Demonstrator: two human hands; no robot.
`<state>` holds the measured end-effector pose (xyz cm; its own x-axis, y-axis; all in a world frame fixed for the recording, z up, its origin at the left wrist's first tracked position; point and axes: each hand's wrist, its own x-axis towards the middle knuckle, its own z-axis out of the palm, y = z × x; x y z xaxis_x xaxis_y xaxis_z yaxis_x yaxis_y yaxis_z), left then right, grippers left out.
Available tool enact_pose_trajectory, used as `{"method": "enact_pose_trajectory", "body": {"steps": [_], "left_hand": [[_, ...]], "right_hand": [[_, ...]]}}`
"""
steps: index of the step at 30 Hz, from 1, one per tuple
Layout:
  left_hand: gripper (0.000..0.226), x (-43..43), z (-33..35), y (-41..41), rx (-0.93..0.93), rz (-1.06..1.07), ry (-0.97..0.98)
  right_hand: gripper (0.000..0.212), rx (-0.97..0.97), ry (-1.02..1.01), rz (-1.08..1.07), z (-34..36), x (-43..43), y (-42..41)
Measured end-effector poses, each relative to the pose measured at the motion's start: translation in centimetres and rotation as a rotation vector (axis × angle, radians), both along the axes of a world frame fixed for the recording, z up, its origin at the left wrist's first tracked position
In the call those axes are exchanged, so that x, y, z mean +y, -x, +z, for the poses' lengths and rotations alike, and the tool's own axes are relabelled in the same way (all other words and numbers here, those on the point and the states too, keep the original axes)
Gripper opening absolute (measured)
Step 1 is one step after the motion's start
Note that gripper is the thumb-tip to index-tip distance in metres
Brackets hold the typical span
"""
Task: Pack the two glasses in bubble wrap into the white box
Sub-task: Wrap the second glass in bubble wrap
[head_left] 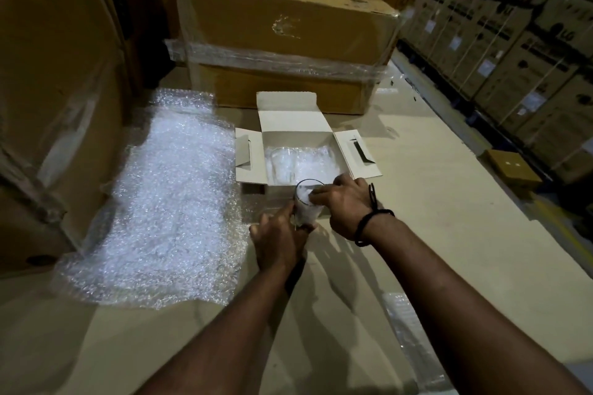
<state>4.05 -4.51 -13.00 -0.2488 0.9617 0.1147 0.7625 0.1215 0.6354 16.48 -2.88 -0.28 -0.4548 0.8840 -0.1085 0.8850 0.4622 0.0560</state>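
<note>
Our two bare forearms reach forward over the pale beige work surface (417,196). Our left hand (279,244) curls round the lower part of a clear drinking glass (313,216), held roughly upright just in front of the box's near edge; we cannot tell whether its base touches the surface. Our right hand (341,205), with a black cord bracelet (369,221) at the wrist, pinches a white wad of bubble wrap (303,197) at the glass's mouth, most of it already inside. Just beyond stands the open white cardboard box (295,120), its flaps spread to left, right and back. Inside it a second clear glass (282,163) lies on its side in the left half, on a lining of bubble wrap (316,160) that fills the right half. To the left a large sheet of bubble wrap (167,202) lies spread out. Behind the box stand brown cartons (288,19) bound in clear film.
</note>
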Motion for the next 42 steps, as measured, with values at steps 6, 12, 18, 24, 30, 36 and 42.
{"method": "enact_pose_trajectory", "body": {"steps": [6, 12, 18, 24, 30, 36, 42], "left_hand": [[0.056, -0.2, -0.6, 0.2, -0.047, -0.010, -0.056], [0.049, -0.2, 0.2, 0.4, -0.069, -0.015, 0.007], [0.069, -0.8, 1.0, 0.4, -0.095, -0.068, -0.082], [0.043, -0.9, 1.1, -0.4, -0.218, 0.081, -0.019], [0.056, -0.7, 1.0, -0.4, -0.185, 0.079, 0.028], [0.058, -1.4, 0.5, 0.2, -0.450, 0.200, -0.280], [0.088, -0.9, 0.6, -0.4, -0.114, 0.187, -0.185]], "right_hand": [[0.056, 0.082, -0.042, -0.012, 1.7, 0.3, 0.6], [0.046, -0.057, -0.019, 0.138, 0.9, 0.9, 0.7], [0.049, -0.013, 0.039, 0.149, 0.7, 1.9, 0.4], [0.081, 0.480, 0.162, -0.182, -0.4, 2.1, -0.7], [0.074, 0.608, 0.188, -0.196, -0.5, 2.3, -1.1], [0.067, 0.961, 0.168, -0.173, 3.5, 4.0, -5.0], [0.073, 0.575, -0.070, 0.092, 2.6, 10.1, -4.9]]}}
